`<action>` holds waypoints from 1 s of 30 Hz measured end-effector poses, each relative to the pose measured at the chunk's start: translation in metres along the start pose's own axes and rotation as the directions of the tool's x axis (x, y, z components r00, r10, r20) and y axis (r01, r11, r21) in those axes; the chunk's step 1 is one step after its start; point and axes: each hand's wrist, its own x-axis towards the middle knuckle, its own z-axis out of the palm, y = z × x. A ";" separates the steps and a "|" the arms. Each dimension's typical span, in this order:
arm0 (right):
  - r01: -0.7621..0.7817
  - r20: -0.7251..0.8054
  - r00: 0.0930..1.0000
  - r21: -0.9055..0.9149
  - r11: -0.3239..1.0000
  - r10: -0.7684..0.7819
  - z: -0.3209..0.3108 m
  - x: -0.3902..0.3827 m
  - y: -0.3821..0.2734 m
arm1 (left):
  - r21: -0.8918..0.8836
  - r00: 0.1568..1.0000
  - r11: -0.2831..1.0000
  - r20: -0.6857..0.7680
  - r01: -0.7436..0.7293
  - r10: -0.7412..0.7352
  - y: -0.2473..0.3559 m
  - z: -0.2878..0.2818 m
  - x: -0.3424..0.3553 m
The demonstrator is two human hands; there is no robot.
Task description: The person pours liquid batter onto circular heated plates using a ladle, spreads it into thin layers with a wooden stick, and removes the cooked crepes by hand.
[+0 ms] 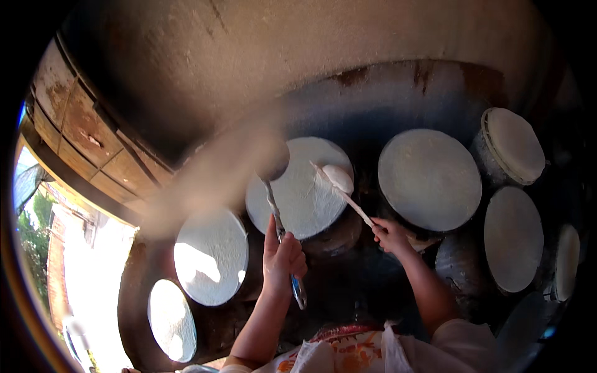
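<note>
My left hand [283,258] is closed round the handle of a ladle [272,198]; its dark round bowl hangs over the far left edge of the middle white disc [298,202]. My right hand [390,236] grips the end of a pale stick tool [356,208] coated in white. A rounded white piece [338,178] sits along that tool, over the right part of the same disc. I cannot tell whether the tool touches the surface. The disc looks wet and streaky. Ladle contents are hard to make out.
More round white-topped discs surround me: two at left [211,256] [172,320], a large one [429,180] at right, and several beyond it, one on a drum-like metal pot [513,146]. A blurred haze, possibly steam, drifts at left. A tiled ledge [87,137] and bright daylight lie further left.
</note>
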 end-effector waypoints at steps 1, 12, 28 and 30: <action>0.008 -0.053 0.999 -0.055 0.998 -0.011 0.001 0.019 -0.008 | 0.001 1.000 1.000 -0.002 0.004 -0.004 -0.002 0.009 0.000; 0.347 -0.082 0.826 -0.705 0.618 -0.557 0.012 0.012 -0.012 | -0.477 0.946 0.823 0.063 0.309 -0.318 0.004 0.020 0.068; -0.009 -0.045 0.999 -0.025 1.000 0.008 0.051 -0.032 0.004 | -0.481 0.929 0.849 -0.163 0.220 -0.332 -0.061 -0.010 0.085; 0.260 -0.068 0.959 -0.189 0.947 -0.276 0.065 -0.016 0.025 | -0.518 0.909 0.837 -0.242 0.175 -0.340 -0.088 0.014 0.064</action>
